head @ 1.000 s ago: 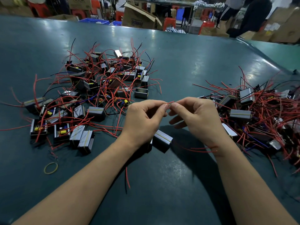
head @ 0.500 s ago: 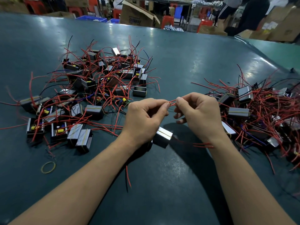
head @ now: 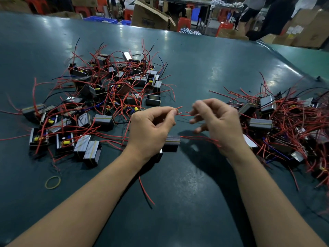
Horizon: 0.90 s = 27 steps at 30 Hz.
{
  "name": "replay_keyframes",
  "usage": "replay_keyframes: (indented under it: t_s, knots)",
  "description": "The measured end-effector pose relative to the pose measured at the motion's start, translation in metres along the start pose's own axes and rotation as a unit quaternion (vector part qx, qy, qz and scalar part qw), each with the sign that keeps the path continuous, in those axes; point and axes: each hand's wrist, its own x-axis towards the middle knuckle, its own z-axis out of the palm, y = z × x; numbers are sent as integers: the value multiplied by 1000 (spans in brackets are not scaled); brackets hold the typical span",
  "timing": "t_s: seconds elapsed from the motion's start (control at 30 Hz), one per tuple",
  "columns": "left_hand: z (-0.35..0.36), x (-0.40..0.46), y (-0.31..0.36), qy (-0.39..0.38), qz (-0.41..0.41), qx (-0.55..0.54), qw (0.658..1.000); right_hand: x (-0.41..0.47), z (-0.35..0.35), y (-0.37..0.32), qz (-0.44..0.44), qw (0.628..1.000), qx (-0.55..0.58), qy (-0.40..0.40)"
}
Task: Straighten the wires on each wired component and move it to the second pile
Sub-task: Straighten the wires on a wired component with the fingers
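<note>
A small grey box component (head: 171, 142) with red wires sits under my left hand (head: 151, 129), partly hidden by the palm. My left thumb and forefinger pinch one red wire end (head: 178, 109) above it. My right hand (head: 216, 122) is blurred just to the right, fingers loosely spread, a few centimetres from the left hand; thin red wires (head: 201, 138) run from the component under its palm. One pile of wired components (head: 99, 102) lies to the left, another pile (head: 284, 120) to the right.
The dark green table (head: 187, 202) holds a yellow rubber band (head: 52, 182) at front left and a loose red wire (head: 146, 191) between my forearms. Cardboard boxes, red stools and people stand beyond the far edge.
My right hand has let go of the wire tip and pulled away to the right, opening its fingers. The left hand keeps its pinch; the component has turned slightly.
</note>
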Motion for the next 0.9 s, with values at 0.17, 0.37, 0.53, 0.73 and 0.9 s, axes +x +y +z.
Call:
replay_keyframes:
  t_s: [0.17,0.37,0.53,0.73,0.9]
  knots:
    - [0,1,-1,-31,1,-6,1000,-3,6,-3,-40,997,-31,-52]
    - [-1,2,-1,-50,5,-7,999,-2,4,-3,-64,994,-66,-66]
    - [0,1,-1,-39,27,21,999,2,1,-2,-15,1000,-17,-14]
    - [-1,0,0,-7,-2,-15,1000,3,-12,-3,36,999,11,-24]
    - [-2,1,0,-26,6,-22,999,-2,3,-3,11,995,-19,-95]
